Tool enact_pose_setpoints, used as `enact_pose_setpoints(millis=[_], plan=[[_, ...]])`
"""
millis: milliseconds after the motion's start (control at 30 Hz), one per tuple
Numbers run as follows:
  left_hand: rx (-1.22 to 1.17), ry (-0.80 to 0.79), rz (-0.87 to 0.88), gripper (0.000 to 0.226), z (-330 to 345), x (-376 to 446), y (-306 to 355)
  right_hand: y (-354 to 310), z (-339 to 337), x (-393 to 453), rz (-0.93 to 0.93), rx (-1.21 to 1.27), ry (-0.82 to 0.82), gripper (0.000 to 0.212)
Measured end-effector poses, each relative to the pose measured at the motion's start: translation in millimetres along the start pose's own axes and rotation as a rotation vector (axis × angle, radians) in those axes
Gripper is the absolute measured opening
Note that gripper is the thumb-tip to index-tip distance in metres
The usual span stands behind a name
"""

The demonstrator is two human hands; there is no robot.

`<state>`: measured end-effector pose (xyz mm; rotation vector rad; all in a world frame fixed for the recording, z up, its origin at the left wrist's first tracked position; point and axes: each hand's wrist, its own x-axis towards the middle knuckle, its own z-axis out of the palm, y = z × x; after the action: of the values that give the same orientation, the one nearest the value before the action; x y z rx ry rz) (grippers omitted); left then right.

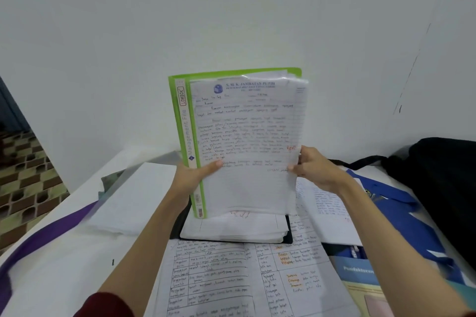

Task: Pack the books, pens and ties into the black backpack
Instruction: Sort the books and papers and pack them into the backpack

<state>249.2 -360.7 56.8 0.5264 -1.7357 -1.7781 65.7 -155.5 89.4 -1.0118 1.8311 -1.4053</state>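
Now both hands — left hand (192,175) and right hand (315,170) — are gripping the upright green folder (244,136), the backpack (443,188) lying rightward, nearer the right.

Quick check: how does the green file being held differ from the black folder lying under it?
The green file is held upright by the left hand and right hand; the black folder lies flat on the table. The green file's top sheet is densely handwritten; the black folder's is mostly blank. Both hold loose paper.

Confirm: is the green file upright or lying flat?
Upright: the green file stands on end above the table, left hand and right hand gripping its lower edges.
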Motion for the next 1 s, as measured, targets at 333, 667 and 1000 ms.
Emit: enact_pose_setpoints(millis=[333, 667, 1000], plan=[[0.027, -0.03, -0.04, 0.082, -4.4, -2.6, -4.5, 16.5, 26.1, 1.0, 0.035, -0.085, 0.215, 0.052], [0.06, 0.076, -0.162, 0.054, 10.2, -0.5, 18.9, -3.6, 30.5, -19.5, 0.023, 0.116, 0.272, 0.024], [0.045, -0.493, -0.486, 0.048, 65.9, -15.9, 58.3, -10.6, -3.7, -126.0, 0.124, 0.578, 0.217, 0.043]])
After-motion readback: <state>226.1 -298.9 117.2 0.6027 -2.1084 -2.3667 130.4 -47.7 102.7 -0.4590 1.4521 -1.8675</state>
